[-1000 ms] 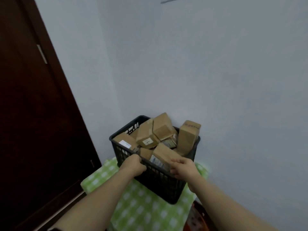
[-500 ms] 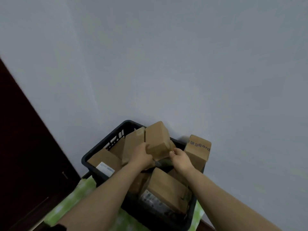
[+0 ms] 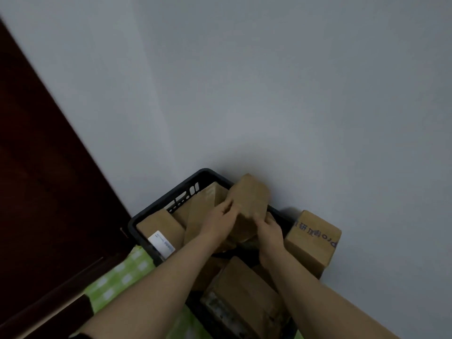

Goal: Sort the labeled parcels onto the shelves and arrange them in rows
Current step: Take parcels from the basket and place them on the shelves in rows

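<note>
A black plastic basket [image 3: 168, 201] full of several brown cardboard parcels stands against the wall. Both hands hold the topmost parcel [image 3: 249, 199], which is tilted and raised a little above the pile. My left hand [image 3: 220, 221] grips its left side and my right hand [image 3: 267, 231] grips its lower right edge. A parcel with a white label [image 3: 160, 231] lies at the basket's left. A parcel with printed letters [image 3: 314, 238] stands at the right rim. A large parcel [image 3: 244, 292] lies at the near end between my forearms.
The basket rests on a green and white checked cloth [image 3: 117, 282]. A dark brown door [image 3: 44, 179] fills the left side. The pale grey wall [image 3: 269, 81] rises right behind the basket. No shelf is in view.
My hands left the basket's near rim, reached in and took hold of the top parcel. The view has moved closer to the basket, and the parcel is now a little higher.
</note>
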A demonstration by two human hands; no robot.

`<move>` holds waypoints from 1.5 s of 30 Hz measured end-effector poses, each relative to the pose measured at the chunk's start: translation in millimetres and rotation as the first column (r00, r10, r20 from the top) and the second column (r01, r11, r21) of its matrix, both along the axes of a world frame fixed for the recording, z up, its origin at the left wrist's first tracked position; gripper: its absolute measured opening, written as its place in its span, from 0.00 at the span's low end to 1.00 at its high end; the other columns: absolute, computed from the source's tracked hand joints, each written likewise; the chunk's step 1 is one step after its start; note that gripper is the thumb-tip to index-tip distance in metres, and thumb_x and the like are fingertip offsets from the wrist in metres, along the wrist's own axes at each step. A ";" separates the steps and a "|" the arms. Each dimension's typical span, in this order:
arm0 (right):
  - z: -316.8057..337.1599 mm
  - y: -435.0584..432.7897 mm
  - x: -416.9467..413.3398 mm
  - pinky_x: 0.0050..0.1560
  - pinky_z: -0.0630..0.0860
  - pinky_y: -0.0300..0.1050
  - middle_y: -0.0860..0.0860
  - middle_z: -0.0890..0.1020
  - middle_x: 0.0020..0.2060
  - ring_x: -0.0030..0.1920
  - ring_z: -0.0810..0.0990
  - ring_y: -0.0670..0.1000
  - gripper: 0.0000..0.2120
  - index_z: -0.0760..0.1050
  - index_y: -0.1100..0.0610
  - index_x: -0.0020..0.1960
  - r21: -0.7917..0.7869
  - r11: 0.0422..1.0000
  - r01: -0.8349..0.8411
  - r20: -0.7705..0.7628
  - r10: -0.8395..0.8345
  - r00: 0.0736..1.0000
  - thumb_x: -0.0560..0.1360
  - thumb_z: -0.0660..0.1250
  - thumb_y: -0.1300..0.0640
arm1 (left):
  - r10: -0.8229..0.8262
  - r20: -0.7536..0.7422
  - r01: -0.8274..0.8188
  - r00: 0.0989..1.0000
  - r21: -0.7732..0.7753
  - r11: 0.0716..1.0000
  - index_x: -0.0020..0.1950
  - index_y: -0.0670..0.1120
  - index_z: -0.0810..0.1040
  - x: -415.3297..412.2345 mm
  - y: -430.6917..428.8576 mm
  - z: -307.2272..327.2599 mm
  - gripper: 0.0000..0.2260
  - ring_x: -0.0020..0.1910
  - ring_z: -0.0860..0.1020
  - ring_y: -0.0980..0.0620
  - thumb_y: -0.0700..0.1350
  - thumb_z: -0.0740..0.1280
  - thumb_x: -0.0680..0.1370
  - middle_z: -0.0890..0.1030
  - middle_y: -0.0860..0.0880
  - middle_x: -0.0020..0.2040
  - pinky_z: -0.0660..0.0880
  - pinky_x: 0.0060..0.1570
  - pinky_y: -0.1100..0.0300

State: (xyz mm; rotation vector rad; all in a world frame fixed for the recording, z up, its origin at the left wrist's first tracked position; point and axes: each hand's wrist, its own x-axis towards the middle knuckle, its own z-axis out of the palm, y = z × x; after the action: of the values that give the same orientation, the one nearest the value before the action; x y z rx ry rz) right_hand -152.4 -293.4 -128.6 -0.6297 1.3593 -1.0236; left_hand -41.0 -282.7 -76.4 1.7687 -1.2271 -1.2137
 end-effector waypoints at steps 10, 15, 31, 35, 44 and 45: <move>90.1 33.0 36.0 0.53 0.78 0.52 0.50 0.74 0.59 0.57 0.75 0.51 0.10 0.75 0.45 0.58 -0.332 0.911 -0.243 0.046 0.273 0.961 0.77 0.65 0.51 | 0.348 -0.120 -0.355 0.930 -0.040 0.934 0.65 0.41 0.72 47.7 39.0 65.5 0.48 0.54 0.79 0.48 0.72 0.74 0.56 0.80 0.45 0.58 0.77 0.55 0.54; 127.3 56.6 67.9 0.40 0.77 0.34 0.51 0.79 0.51 0.45 0.80 0.38 0.08 0.77 0.55 0.56 -0.461 0.822 -0.336 0.038 0.396 0.917 0.78 0.64 0.61 | 0.351 -0.143 -0.349 0.926 0.036 0.936 0.57 0.43 0.72 84.6 76.7 97.6 0.31 0.44 0.79 0.55 0.62 0.75 0.65 0.80 0.48 0.51 0.77 0.37 0.66; 163.1 134.1 154.5 0.60 0.74 0.65 0.54 0.83 0.54 0.56 0.81 0.59 0.23 0.69 0.48 0.67 -0.480 0.575 -0.662 0.107 0.788 0.607 0.75 0.66 0.63 | 0.183 -0.534 -0.264 0.826 -0.080 0.961 0.57 0.41 0.78 188.5 224.8 131.1 0.19 0.58 0.79 0.49 0.29 0.69 0.68 0.84 0.45 0.54 0.72 0.63 0.59; 161.6 146.2 170.0 0.58 0.76 0.63 0.53 0.83 0.54 0.55 0.82 0.59 0.29 0.65 0.46 0.69 -0.477 0.568 -0.670 0.115 0.797 0.593 0.73 0.69 0.64 | 0.220 -0.501 -0.322 0.837 -0.127 0.938 0.60 0.40 0.77 201.6 246.7 138.9 0.18 0.56 0.80 0.48 0.32 0.69 0.71 0.83 0.45 0.54 0.77 0.56 0.60; 195.8 143.6 176.6 0.72 0.59 0.54 0.53 0.72 0.66 0.69 0.66 0.54 0.50 0.65 0.50 0.71 -0.469 0.535 -0.703 -0.069 0.771 0.633 0.51 0.77 0.44 | 0.121 -0.121 -0.132 0.985 -0.083 0.988 0.60 0.36 0.74 267.0 300.2 180.0 0.28 0.59 0.79 0.44 0.42 0.73 0.61 0.82 0.40 0.56 0.72 0.60 0.54; 200.6 143.9 178.7 0.72 0.58 0.51 0.53 0.72 0.66 0.68 0.67 0.53 0.52 0.63 0.51 0.73 -0.465 0.446 -0.764 -0.171 0.802 0.572 0.52 0.76 0.46 | 0.078 -0.072 -0.083 0.994 -0.062 0.995 0.59 0.37 0.74 269.4 303.5 186.3 0.27 0.58 0.79 0.45 0.42 0.73 0.62 0.82 0.40 0.56 0.72 0.59 0.55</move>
State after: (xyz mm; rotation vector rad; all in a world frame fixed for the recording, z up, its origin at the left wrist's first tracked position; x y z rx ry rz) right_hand 26.3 -149.5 72.0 -1.4453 0.5381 -0.5689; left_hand 228.5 20.8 109.8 1.6977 -1.1319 -1.1662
